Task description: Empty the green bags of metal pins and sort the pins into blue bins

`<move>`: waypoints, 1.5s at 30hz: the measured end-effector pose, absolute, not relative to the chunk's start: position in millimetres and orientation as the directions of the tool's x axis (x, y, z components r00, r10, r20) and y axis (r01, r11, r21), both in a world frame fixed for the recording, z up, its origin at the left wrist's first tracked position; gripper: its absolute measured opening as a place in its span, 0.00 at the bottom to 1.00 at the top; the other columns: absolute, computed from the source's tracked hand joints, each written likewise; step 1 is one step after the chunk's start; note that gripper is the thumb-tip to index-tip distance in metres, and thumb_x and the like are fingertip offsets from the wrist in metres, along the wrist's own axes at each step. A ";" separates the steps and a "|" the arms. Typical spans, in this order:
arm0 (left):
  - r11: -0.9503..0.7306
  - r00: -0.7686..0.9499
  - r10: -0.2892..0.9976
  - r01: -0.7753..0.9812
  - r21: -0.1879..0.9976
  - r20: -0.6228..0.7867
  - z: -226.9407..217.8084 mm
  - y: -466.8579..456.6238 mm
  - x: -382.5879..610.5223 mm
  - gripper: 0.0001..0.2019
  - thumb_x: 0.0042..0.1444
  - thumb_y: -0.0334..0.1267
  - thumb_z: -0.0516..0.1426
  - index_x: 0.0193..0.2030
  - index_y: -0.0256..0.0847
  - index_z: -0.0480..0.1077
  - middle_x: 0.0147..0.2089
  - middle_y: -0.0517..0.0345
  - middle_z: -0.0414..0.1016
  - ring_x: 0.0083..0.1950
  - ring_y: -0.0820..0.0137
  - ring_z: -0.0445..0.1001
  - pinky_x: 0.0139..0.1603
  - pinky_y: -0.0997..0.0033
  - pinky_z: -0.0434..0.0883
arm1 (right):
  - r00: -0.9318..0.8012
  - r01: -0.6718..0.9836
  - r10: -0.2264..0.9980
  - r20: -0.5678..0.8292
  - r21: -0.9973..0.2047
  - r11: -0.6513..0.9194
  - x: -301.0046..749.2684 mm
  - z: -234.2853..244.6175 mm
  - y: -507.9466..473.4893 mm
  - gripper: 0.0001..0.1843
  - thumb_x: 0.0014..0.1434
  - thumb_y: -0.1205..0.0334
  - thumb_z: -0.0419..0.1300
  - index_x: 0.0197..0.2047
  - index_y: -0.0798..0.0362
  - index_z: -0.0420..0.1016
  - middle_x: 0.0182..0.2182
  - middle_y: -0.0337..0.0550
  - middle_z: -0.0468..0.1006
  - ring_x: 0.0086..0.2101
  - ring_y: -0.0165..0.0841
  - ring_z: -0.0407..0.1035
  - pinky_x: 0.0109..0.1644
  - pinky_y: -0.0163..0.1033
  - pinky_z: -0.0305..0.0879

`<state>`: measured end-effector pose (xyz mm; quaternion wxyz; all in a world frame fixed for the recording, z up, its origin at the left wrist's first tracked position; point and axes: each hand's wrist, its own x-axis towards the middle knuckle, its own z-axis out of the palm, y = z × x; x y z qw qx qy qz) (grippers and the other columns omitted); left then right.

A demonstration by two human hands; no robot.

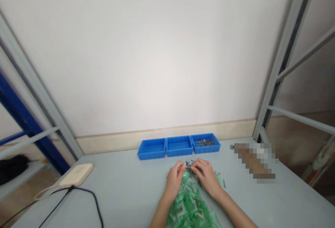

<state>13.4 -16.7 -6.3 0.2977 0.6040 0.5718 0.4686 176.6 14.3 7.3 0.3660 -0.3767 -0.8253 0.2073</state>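
My left hand (175, 179) is closed in a pinch just above a small pile of loose screws (195, 180). Facing it, my right hand (206, 176) also pinches, and a thin silvery screw (188, 167) spans the gap between the fingertips of both hands. Its exact form is too small to make out. Below and between my forearms lies a heap of green clear plastic bags (192, 207), some with screws or slim pieces showing inside. One loose screw (224, 183) rests on the table to the right of my right hand.
Three blue trays stand in a row by the wall; the right tray (206, 150) holds many screws, while the left tray (151, 156) and middle tray (179, 153) show bare bottoms. A cream box (77, 174) with cables lies left. A pixelated brown patch (253, 161) is at right.
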 end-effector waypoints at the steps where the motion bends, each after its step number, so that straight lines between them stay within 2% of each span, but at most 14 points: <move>1: -0.164 -0.099 0.969 0.423 0.891 0.226 -7.5 -15.5 13.1 0.20 0.57 0.55 0.46 0.24 0.41 0.57 0.20 0.66 0.51 0.23 0.75 0.52 0.25 0.74 0.50 | -0.457 0.473 0.771 0.444 -0.612 0.633 175.6 7.6 12.5 0.16 0.64 0.54 0.48 0.31 0.50 0.71 0.31 0.40 0.74 0.37 0.35 0.68 0.45 0.43 0.57; 5: -0.142 -0.101 0.975 0.410 0.901 0.200 -8.5 -14.1 12.8 0.22 0.56 0.57 0.46 0.22 0.41 0.56 0.19 0.66 0.52 0.22 0.74 0.54 0.25 0.73 0.52 | -0.477 0.478 0.764 0.435 -0.601 0.641 172.3 6.3 6.8 0.17 0.65 0.55 0.47 0.30 0.50 0.70 0.31 0.39 0.73 0.36 0.34 0.68 0.44 0.41 0.58; 8: -0.164 -0.112 0.970 0.350 0.922 0.215 -6.8 -15.4 13.7 0.22 0.56 0.58 0.45 0.32 0.39 0.63 0.17 0.67 0.54 0.21 0.74 0.56 0.24 0.74 0.54 | -0.499 0.470 0.735 0.459 -0.569 0.674 177.3 6.4 15.2 0.15 0.65 0.55 0.48 0.32 0.50 0.71 0.33 0.39 0.74 0.38 0.34 0.69 0.46 0.41 0.58; 12: -0.141 -0.151 0.970 0.284 0.949 0.189 -7.0 -13.1 13.8 0.26 0.54 0.61 0.46 0.45 0.39 0.61 0.19 0.68 0.60 0.18 0.75 0.58 0.20 0.76 0.54 | -0.394 0.554 0.754 0.525 -0.519 0.651 197.1 16.6 53.9 0.16 0.64 0.54 0.48 0.33 0.52 0.72 0.34 0.42 0.75 0.38 0.35 0.69 0.46 0.41 0.59; 14: -0.101 -0.143 0.979 0.269 0.958 0.143 -8.3 -11.2 13.1 0.28 0.52 0.63 0.46 0.46 0.40 0.60 0.21 0.68 0.63 0.14 0.77 0.55 0.16 0.76 0.51 | -0.295 0.649 0.782 0.550 -0.485 0.586 209.4 24.6 77.4 0.17 0.64 0.53 0.47 0.36 0.52 0.73 0.36 0.44 0.76 0.39 0.36 0.69 0.45 0.41 0.59; 16: -0.092 -0.127 0.983 0.270 0.958 0.130 -9.4 -10.2 12.2 0.29 0.52 0.64 0.45 0.47 0.40 0.59 0.22 0.67 0.64 0.12 0.78 0.54 0.14 0.77 0.50 | -0.230 0.779 0.791 0.567 -0.380 0.499 221.8 29.6 96.0 0.17 0.64 0.53 0.47 0.45 0.50 0.72 0.44 0.47 0.75 0.45 0.39 0.68 0.49 0.46 0.58; 18: -0.108 -0.110 0.983 0.281 0.954 0.144 -10.2 -10.5 11.5 0.28 0.51 0.64 0.46 0.46 0.40 0.59 0.22 0.67 0.65 0.12 0.78 0.56 0.13 0.77 0.50 | -0.182 0.879 0.803 0.567 -0.273 0.391 236.1 27.6 105.9 0.20 0.63 0.52 0.47 0.55 0.49 0.66 0.53 0.51 0.70 0.50 0.43 0.64 0.53 0.51 0.55; 20: -0.121 -0.097 0.983 0.292 0.949 0.156 -10.5 -11.1 11.2 0.27 0.52 0.63 0.46 0.44 0.40 0.60 0.22 0.67 0.65 0.12 0.78 0.57 0.14 0.77 0.52 | -0.115 0.929 0.823 0.557 -0.233 0.287 255.5 17.3 106.1 0.25 0.63 0.51 0.46 0.61 0.50 0.58 0.57 0.53 0.65 0.53 0.44 0.62 0.56 0.54 0.52; 25: -0.144 -0.072 0.982 0.321 0.936 0.175 -8.3 -12.3 13.0 0.24 0.54 0.60 0.46 0.41 0.39 0.62 0.20 0.66 0.65 0.14 0.77 0.58 0.16 0.77 0.54 | 0.198 0.949 0.832 0.518 -0.314 -0.030 330.4 -23.4 74.9 0.33 0.61 0.46 0.44 0.64 0.54 0.50 0.59 0.57 0.62 0.56 0.48 0.58 0.58 0.58 0.48; 27: -0.141 -0.055 0.984 0.333 0.932 0.169 -6.2 -12.8 14.3 0.22 0.54 0.59 0.47 0.39 0.39 0.63 0.20 0.65 0.65 0.14 0.76 0.58 0.16 0.76 0.55 | 0.311 0.924 0.837 0.451 -0.349 -0.156 360.3 -32.8 57.5 0.41 0.57 0.40 0.47 0.66 0.57 0.46 0.59 0.60 0.61 0.56 0.50 0.58 0.58 0.62 0.47; 30: -0.141 -0.041 0.985 0.356 0.924 0.166 -3.4 -13.4 16.2 0.20 0.55 0.56 0.47 0.38 0.39 0.64 0.21 0.65 0.65 0.15 0.76 0.59 0.18 0.75 0.57 | 0.373 0.901 0.875 0.307 -0.345 -0.263 386.7 -31.9 37.2 0.49 0.52 0.35 0.50 0.67 0.57 0.42 0.56 0.61 0.65 0.54 0.52 0.61 0.54 0.60 0.53; 35: -0.156 -0.027 0.984 0.369 0.916 0.178 -1.6 -14.0 17.9 0.19 0.56 0.54 0.47 0.44 0.40 0.62 0.21 0.66 0.64 0.16 0.75 0.60 0.18 0.76 0.57 | 0.297 0.932 0.934 0.200 -0.273 -0.238 381.2 -11.5 31.1 0.46 0.53 0.42 0.54 0.68 0.54 0.41 0.49 0.57 0.73 0.50 0.51 0.65 0.48 0.53 0.59; 40: -0.183 -0.045 0.975 0.392 0.901 0.218 -3.6 -14.1 14.6 0.21 0.56 0.51 0.48 0.51 0.41 0.57 0.23 0.66 0.66 0.18 0.74 0.62 0.20 0.75 0.60 | 0.277 0.947 0.927 0.255 -0.237 -0.217 364.6 -11.6 16.6 0.40 0.54 0.47 0.56 0.65 0.52 0.50 0.46 0.53 0.74 0.47 0.49 0.66 0.47 0.50 0.58; 45: -0.169 -0.038 0.977 0.454 0.875 0.209 -1.8 -16.1 15.5 0.18 0.58 0.48 0.47 0.51 0.41 0.57 0.25 0.65 0.67 0.19 0.73 0.63 0.22 0.74 0.61 | 0.220 0.956 0.917 0.333 -0.260 -0.135 360.7 -31.4 -29.1 0.37 0.56 0.43 0.52 0.65 0.49 0.50 0.50 0.52 0.72 0.49 0.47 0.65 0.48 0.50 0.58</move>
